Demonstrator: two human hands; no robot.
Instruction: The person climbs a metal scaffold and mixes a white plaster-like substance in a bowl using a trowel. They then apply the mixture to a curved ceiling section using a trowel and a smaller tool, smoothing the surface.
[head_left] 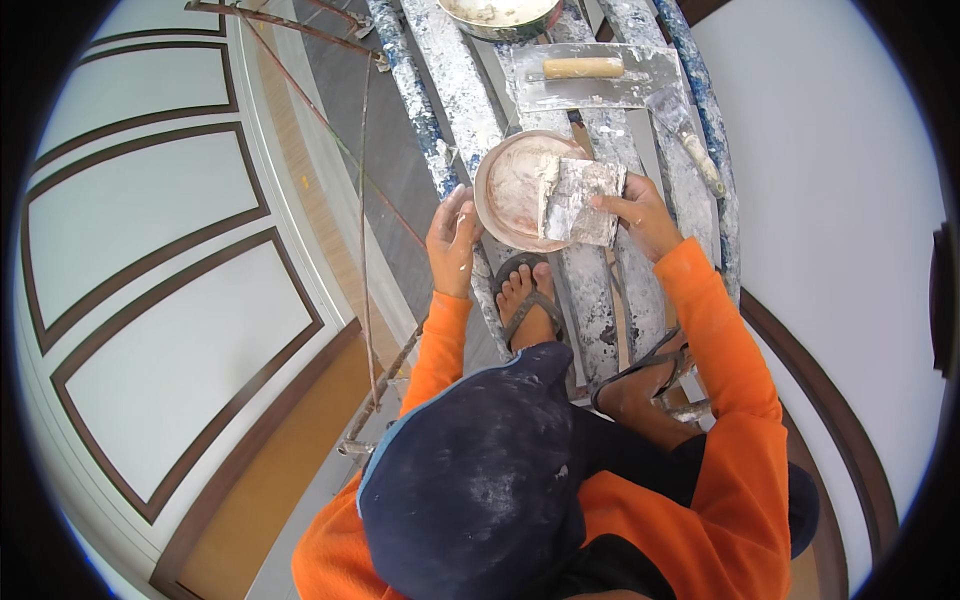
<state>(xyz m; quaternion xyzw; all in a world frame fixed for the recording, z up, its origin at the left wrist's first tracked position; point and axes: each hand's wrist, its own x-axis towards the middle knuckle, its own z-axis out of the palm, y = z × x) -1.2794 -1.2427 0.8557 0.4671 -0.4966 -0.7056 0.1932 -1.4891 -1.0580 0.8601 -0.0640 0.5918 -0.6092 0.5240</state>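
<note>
So the wide scraper [590, 203], its flat blade all caked with whitish filler, is sitting over the right side of a round shallow bowl [512, 200], overlapping the rim. The right hand [648, 215] is gripping the scraper from its right edge, thumb lying across the top. The left hand [454, 240] is curling its fingers by the bowl's left rim, but I can't tell if it's properly gripping or just resting there. Bowl's pretty smeared inside, and it's showing up above some splattered planks [590, 290]. Just beyond it a big trowel [583, 68] with a wooden handle is lying flat, and a narrower putty knife [692, 150] is lying to the right of that. A bucket [513, 33] with pale stuff in it is standing at the far end. Closer in, two sandaled feet [528, 300] are resting on the boards, with orange sleeves [735, 360] and a dusty dark cap [470, 480] filling the foreground.
</note>
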